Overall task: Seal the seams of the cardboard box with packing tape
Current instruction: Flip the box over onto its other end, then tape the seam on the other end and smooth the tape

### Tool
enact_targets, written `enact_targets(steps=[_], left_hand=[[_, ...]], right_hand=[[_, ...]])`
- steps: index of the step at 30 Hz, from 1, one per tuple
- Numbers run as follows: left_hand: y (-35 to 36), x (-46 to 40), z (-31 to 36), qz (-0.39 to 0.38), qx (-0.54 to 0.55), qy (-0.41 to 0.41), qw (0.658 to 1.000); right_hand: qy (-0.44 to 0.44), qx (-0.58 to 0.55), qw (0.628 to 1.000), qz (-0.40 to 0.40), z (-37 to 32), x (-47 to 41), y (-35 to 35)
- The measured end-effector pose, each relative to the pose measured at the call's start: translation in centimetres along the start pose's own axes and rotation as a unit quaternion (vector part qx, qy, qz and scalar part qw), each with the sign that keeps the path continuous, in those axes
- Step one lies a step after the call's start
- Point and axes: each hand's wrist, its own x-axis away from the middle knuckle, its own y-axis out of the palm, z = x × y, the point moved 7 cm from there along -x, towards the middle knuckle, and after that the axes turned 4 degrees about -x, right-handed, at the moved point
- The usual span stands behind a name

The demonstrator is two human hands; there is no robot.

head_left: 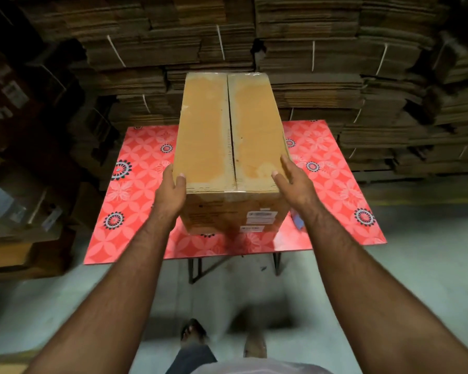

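- Cardboard box (pixel 229 147) stands on the red patterned table (pixel 333 184), long axis pointing away from the person, top flaps closed.
- Left hand (pixel 170 193) and right hand (pixel 295 182) clasp the near top corners, thumbs on top, fingers down the sides.
- Centre seam (pixel 230 136) looks open, a dark gap; whether tape covers it, cannot tell.
- No tape roll identifiable; a blue object (pixel 297 221) peeks out beside the right wrist.
- Judgement: square the box, press the flaps flush, then tape along the seam and over both ends.
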Motion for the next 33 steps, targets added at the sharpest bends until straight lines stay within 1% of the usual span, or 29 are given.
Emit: enact_targets(steps=[7,9,10,11,12,13,14,15,17,19,21,23,27,30,32,33], left_hand=[[0.0,1.5,-0.3,0.005,-0.033,-0.043,0.999],[-0.3,1.6,0.1,0.008,-0.064,-0.041,0.997],[-0.7,1.7,0.6,0.025,-0.095,-0.027,0.995],[-1.2,2.1,1.6,0.061,-0.139,0.001,0.988],[-1.7,2.6,3.0,0.111,-0.183,0.048,0.976],[-1.8,3.5,4.8,0.154,-0.203,0.108,0.961],[-1.4,4.5,6.6,0.178,-0.199,0.169,0.949],[-0.5,5.5,8.4,0.181,-0.186,0.222,0.94],[2.2,6.9,10.8,0.152,-0.165,0.294,0.929],[5.1,8.0,12.0,0.111,-0.158,0.316,0.929],[7.4,9.0,12.4,0.073,-0.157,0.326,0.929],[8.5,9.5,12.0,0.051,-0.156,0.325,0.931],[7.0,10.0,10.6,0.058,-0.149,0.305,0.939],[5.3,10.4,9.4,0.06,-0.153,0.28,0.946],[4.5,10.4,9.1,0.053,-0.156,0.265,0.95],[4.3,10.4,9.1,0.05,-0.157,0.261,0.951]], right_hand=[[-0.01,-0.007,1.0,-0.019,-0.2,-0.1,-0.6],[-0.013,-0.057,0.998,-0.015,-0.2,0.5,-1.4],[-0.011,-0.083,0.996,0.009,0.3,0.9,-2.2],[-0.004,-0.102,0.993,0.053,0.9,1.2,-3.4],[0.015,-0.105,0.989,0.106,2.0,1.5,-4.7],[0.038,-0.088,0.984,0.148,3.2,1.8,-5.9],[0.062,-0.051,0.982,0.172,4.7,2.0,-6.8],[0.087,-0.009,0.981,0.173,6.2,2.2,-7.2],[0.123,0.049,0.982,0.137,9.1,2.3,-6.8],[0.134,0.083,0.983,0.097,11.2,2.5,-5.7],[0.127,0.111,0.983,0.068,12.2,2.6,-4.2],[0.111,0.136,0.983,0.048,12.8,2.4,-3.0],[0.116,0.181,0.977,0.005,14.5,1.4,-1.3],[0.118,0.274,0.955,-0.01,15.2,0.9,-0.4],[0.122,0.289,0.949,0.016,15.4,1.0,-0.6],[0.134,0.26,0.955,0.049,15.5,1.3,-1.1]])
